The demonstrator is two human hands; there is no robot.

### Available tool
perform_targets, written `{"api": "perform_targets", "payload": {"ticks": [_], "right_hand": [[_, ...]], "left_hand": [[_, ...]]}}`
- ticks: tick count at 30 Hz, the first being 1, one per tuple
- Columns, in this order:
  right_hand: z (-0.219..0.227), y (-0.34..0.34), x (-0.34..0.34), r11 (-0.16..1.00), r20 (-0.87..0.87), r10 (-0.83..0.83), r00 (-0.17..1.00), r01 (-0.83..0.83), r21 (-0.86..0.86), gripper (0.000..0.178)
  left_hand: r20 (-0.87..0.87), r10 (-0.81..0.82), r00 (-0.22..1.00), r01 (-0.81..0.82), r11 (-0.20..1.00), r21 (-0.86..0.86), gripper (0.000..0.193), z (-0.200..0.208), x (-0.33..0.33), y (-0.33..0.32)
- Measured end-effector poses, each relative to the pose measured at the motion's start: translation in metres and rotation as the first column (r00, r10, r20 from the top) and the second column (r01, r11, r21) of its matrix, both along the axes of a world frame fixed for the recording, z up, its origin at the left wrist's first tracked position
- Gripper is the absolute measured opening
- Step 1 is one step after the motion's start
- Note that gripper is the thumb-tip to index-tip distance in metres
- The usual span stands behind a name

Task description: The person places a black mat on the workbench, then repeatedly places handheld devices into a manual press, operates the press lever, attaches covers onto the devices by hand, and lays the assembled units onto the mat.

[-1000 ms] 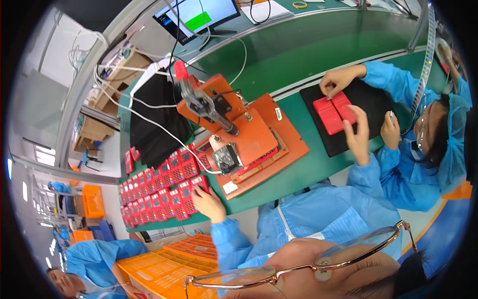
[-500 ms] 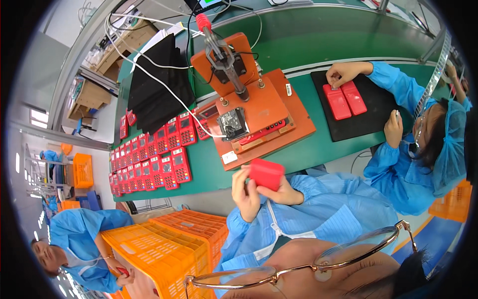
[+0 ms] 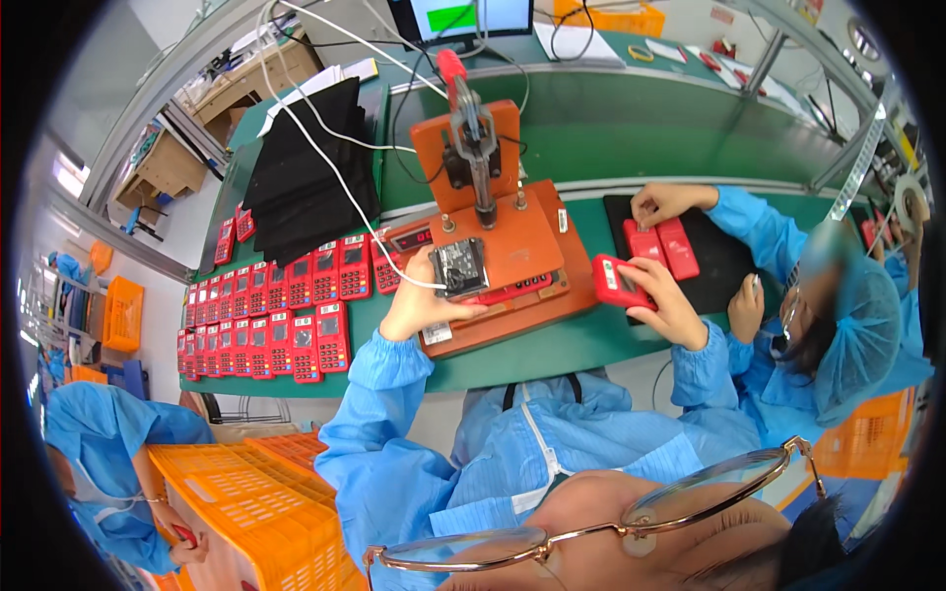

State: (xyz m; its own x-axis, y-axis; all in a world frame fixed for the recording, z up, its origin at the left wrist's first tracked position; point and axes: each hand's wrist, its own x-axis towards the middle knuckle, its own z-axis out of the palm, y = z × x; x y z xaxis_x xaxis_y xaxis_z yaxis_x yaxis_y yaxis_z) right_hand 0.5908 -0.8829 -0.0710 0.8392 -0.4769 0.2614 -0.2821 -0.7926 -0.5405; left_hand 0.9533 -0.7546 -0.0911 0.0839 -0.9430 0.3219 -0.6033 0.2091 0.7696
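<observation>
A red handset [image 3: 613, 284] in my right hand [image 3: 675, 307], my left hand [image 3: 412, 307] at the orange clamp [image 3: 512, 246].
My right fingers close around the handset, just right of the clamp; my left thumb reaches along the clamp's front, its fingers partly hidden by a small black board [image 3: 459, 267], so I cannot tell whether they grip. Rows of other handsets [image 3: 268, 286] lie leftward on the green surface [image 3: 562, 347].

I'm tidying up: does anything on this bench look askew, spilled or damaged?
I see no spill or damage. Two red rectangular keypad devices lie apart on the left, angled out of line with the red device rows, beside unevenly stacked black sheets.
</observation>
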Motion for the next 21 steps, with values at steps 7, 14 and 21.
{"api": "perform_targets", "payload": {"ticks": [7,14,21], "right_hand": [[0.008,-0.021,0.084,0.901,-0.109,0.249,0.962,-0.272,-0.338,0.048],[-0.009,-0.01,0.164,0.874,-0.033,0.447,0.894,-0.445,-0.196,0.042],[0.012,-0.015,0.138,0.818,-0.084,0.521,0.849,-0.525,-0.235,0.047]], "left_hand": [[-0.679,0.176,0.713,-0.358,0.924,-0.137,0.058,-0.054,0.006,0.062],[-0.888,-0.434,-0.152,-0.404,0.847,-0.345,0.055,-0.025,-0.028,0.113],[-0.943,-0.287,-0.171,-0.377,0.903,-0.207,0.05,-0.024,-0.034,0.146]]}}
